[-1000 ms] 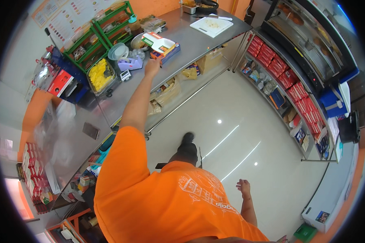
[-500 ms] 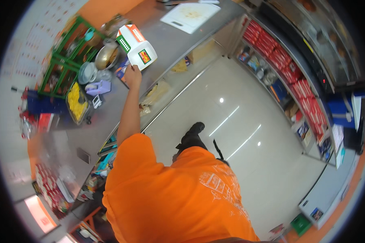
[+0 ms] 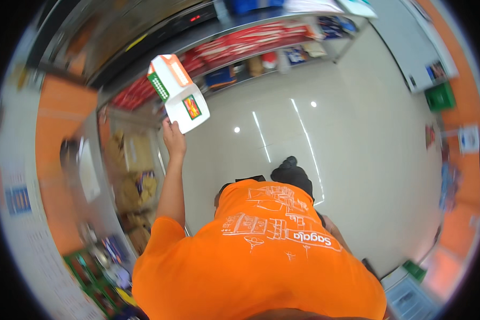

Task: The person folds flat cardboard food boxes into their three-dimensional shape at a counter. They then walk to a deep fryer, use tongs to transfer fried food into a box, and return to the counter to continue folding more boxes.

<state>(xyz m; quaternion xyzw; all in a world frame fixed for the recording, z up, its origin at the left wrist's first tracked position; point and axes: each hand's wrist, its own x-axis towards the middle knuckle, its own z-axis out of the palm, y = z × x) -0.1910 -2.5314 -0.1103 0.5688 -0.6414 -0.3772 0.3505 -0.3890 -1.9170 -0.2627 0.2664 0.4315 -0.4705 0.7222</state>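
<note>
An open takeaway food box (image 3: 177, 118), white inside with orange and green outer panels, is held out ahead of me at arm's length. My left hand (image 3: 174, 137) grips its near corner, with fingers closed on the edge. The box is in the air, seen against the floor and a low shelf. Beside my right hip a little of my right arm or hand (image 3: 333, 233) shows past the orange shirt. Its fingers cannot be made out.
Ahead runs a steel shelf unit (image 3: 325, 45) stacked with red-and-white packets (image 3: 256, 40). To the left stands a counter with a white cutting board (image 3: 89, 170) and brown packages (image 3: 128, 194) beneath. A white chest (image 3: 410, 42) and green bin (image 3: 440, 97) are at the far right.
My body has turned right, away from the counter. The food box has come along in my left hand, from above the counter to in front of the packet shelves.
</note>
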